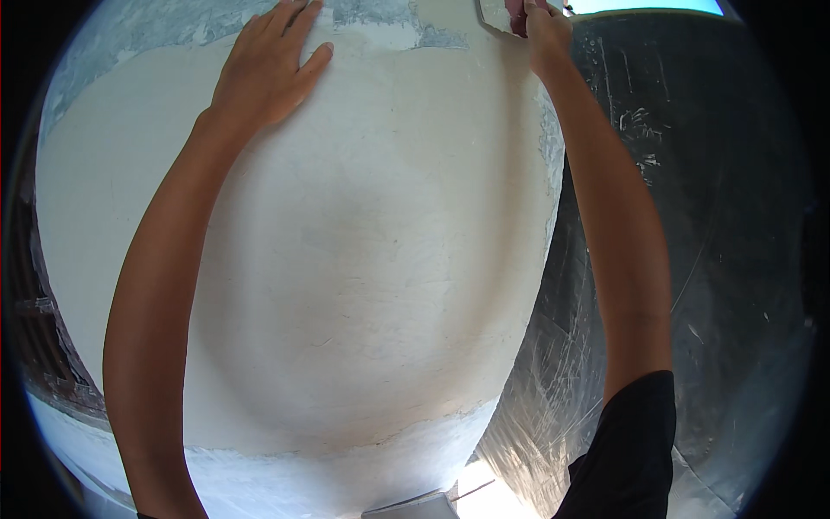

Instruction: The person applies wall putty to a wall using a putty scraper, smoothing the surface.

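A large off-white panel [372, 242] with a shallow molded recess and grey-blue patches fills the middle. My left hand [277, 69] lies on its upper part, fingers apart. At the top right, my right hand [546, 39] grips a flat tool [516, 17] with a maroon body and a pale, smeared edge, against the panel's upper right corner. The tool's top is out of view.
A dark, scuffed surface [718, 216] stands along the right, with bright sky or light above it. A rusty, ribbed metal edge [43, 329] runs down the left. A grey flat object [411, 509] shows at the bottom edge.
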Demonstrator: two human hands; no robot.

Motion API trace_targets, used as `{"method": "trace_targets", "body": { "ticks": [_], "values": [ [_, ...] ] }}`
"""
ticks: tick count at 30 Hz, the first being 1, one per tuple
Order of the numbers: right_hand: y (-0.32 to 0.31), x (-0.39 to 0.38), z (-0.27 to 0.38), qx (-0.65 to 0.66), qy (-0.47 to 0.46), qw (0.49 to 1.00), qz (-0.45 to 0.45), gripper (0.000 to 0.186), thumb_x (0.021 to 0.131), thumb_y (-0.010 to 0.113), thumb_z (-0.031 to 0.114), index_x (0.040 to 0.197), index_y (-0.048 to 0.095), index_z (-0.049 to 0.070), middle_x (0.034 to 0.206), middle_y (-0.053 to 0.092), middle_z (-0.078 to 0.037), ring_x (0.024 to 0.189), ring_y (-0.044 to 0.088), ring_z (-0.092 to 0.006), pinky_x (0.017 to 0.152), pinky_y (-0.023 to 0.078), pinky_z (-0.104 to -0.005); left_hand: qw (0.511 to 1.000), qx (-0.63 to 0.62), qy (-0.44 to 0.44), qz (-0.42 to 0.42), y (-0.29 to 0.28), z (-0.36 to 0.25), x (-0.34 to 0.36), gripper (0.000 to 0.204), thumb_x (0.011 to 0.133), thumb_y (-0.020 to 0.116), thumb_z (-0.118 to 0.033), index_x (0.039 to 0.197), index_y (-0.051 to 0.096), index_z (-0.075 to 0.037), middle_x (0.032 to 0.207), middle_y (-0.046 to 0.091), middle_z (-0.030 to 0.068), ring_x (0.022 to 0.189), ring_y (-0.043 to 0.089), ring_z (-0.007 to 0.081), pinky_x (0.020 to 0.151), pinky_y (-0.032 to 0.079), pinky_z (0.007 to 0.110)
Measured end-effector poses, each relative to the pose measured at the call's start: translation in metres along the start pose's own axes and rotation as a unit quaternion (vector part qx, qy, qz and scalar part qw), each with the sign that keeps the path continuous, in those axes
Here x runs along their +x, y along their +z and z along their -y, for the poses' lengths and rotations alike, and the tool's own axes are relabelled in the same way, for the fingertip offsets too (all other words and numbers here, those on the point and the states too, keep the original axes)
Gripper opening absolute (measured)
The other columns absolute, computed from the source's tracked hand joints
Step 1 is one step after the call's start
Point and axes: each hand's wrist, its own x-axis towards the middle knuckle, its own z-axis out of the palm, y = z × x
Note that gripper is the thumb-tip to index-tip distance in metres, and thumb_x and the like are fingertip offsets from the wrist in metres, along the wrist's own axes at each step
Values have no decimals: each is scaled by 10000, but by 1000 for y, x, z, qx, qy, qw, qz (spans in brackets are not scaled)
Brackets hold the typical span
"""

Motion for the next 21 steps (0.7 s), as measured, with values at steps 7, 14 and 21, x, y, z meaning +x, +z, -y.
{"method": "trace_targets", "body": {
  "ticks": [7,14,21],
  "values": [
    [-10,22,-13,-74,30,996,35,196,941,599,169,972,649,-18,821,633,-58,635,591,-161,575,474,-307,1000,-2,17,-13,5,5,1,619,1015,433,-354,1501,273,-5,1554,278,184,1461,229,308,1227,151,430],
    [-1,15,-7,-111,0,994,-16,315,908,658,212,1107,672,-32,930,687,-77,770,647,-153,678,521,-315,999,-4,22,-24,8,10,-2,622,1014,437,-356,1499,277,-1,1551,282,190,1457,237,316,1225,153,435],
    [-6,11,-1,-54,48,993,-92,294,892,670,217,1064,695,-20,968,696,-109,809,669,-168,689,543,-332,1000,-17,22,-14,6,8,-2,621,1014,436,-352,1501,273,-4,1554,279,191,1457,236,320,1226,151,434]
  ]
}}
